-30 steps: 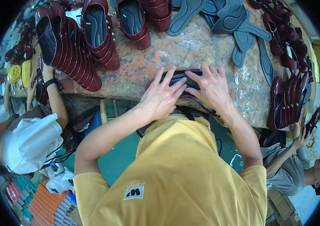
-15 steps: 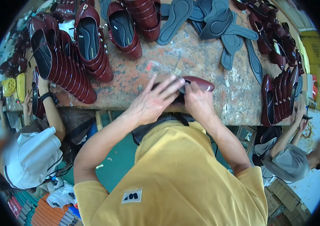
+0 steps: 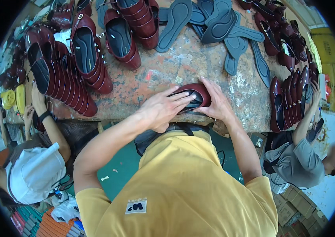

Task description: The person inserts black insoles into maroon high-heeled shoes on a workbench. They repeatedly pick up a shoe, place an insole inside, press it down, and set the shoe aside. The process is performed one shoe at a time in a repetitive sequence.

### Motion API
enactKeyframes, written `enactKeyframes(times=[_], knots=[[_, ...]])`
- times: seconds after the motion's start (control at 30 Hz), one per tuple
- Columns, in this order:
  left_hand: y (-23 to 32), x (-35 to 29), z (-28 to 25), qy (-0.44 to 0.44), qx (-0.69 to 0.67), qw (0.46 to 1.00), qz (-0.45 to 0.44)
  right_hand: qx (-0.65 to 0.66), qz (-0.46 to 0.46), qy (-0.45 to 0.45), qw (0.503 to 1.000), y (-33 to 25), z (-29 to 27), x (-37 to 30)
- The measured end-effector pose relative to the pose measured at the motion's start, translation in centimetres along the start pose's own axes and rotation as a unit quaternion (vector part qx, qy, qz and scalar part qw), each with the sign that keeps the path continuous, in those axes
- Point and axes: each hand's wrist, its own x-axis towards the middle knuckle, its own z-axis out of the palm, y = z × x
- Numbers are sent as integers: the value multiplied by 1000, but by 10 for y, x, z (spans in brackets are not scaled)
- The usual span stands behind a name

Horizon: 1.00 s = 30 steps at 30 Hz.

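A glossy dark red shoe (image 3: 196,88) lies between my hands near the front edge of the worktable, its dark lined opening facing up. My left hand (image 3: 166,106) reaches into it from the left, fingers stretched out and lying on the dark insole (image 3: 196,103). Around the right end of the shoe, my right hand (image 3: 218,101) is wrapped, with its thumb on the near side and its fingers on the far side. The left end is partly hidden under my left hand.
Rows of red shoes (image 3: 63,73) stand at the left, with more shoes (image 3: 290,100) at the right. Loose grey-blue insoles (image 3: 238,33) lie scattered at the back of the paint-marked table (image 3: 151,81). Other people sit to the left (image 3: 35,170) and right (image 3: 297,164).
My right hand has gone from closed over the shoe's opening to wrapped around its right end. My left fingers now reach down inside, and more of the opening shows.
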Motion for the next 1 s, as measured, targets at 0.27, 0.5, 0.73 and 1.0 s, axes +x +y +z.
enactKeyframes(times=[0.27,0.5,0.73,1.0], knots=[[23,6,-26,-55,42,997,-26,1,-13,13,1000,5,1,-2],[20,-45,-86,271,-299,849,-340,-146,-192,-16,970,-40,-46,6],[30,68,-118,343,-281,896,-22,-154,-126,-120,973,-38,-93,28],[31,58,-114,322,-280,904,38,-8,-91,-292,952,-12,-92,8]])
